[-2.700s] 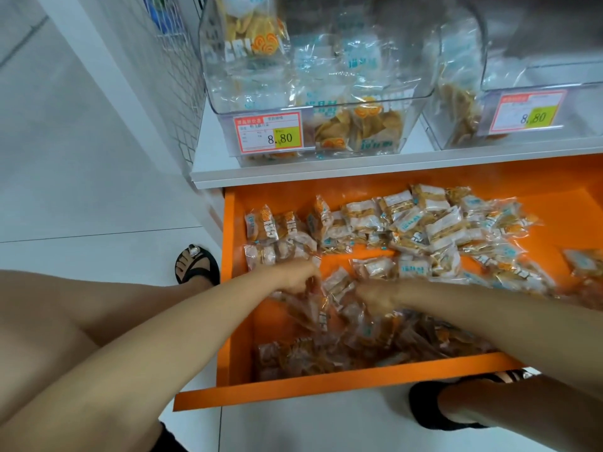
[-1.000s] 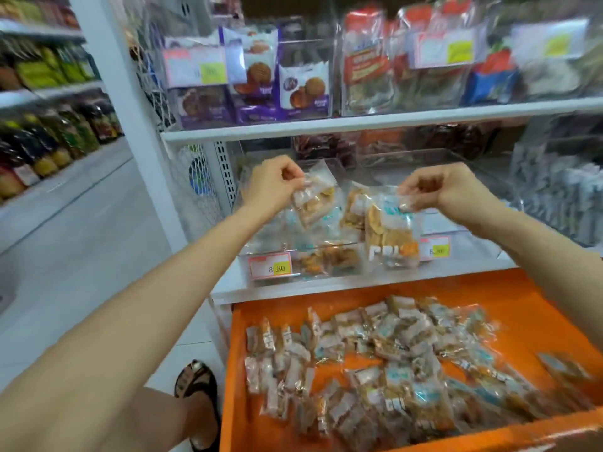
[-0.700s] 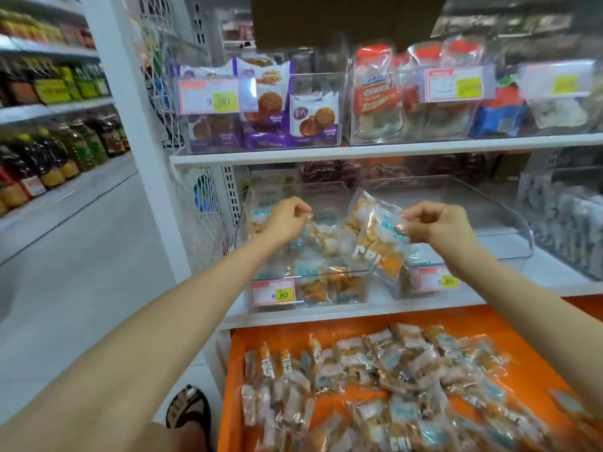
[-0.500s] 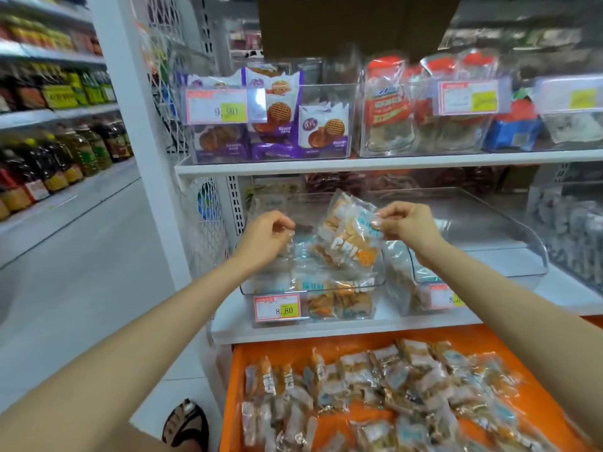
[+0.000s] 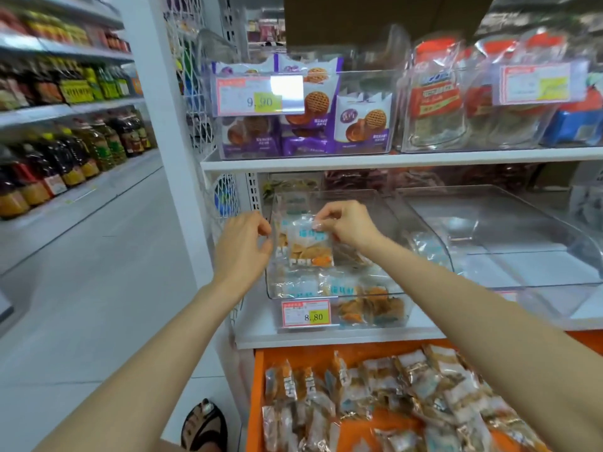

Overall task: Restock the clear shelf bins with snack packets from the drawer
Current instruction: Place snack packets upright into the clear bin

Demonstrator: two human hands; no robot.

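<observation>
placing step: right hand [image 5: 349,226] pinches a cracker packet [image 5: 310,247] by its top edge, hanging below the fingers [image 5: 321,223] in the clear bin [image 5: 359,290]; left hand [image 5: 243,247] curled beside it (grip unclear). next, probably: lower, release.

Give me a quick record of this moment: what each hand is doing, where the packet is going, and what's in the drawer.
Right hand: pinches the top edge of a snack packet, held at the clear bin's opening
Left hand: fingers curled beside the bin's left wall; unclear whether it holds anything
Clear bin: partly filled; price tag reads 8.80
Orange drawer: open, many packets inside
</observation>
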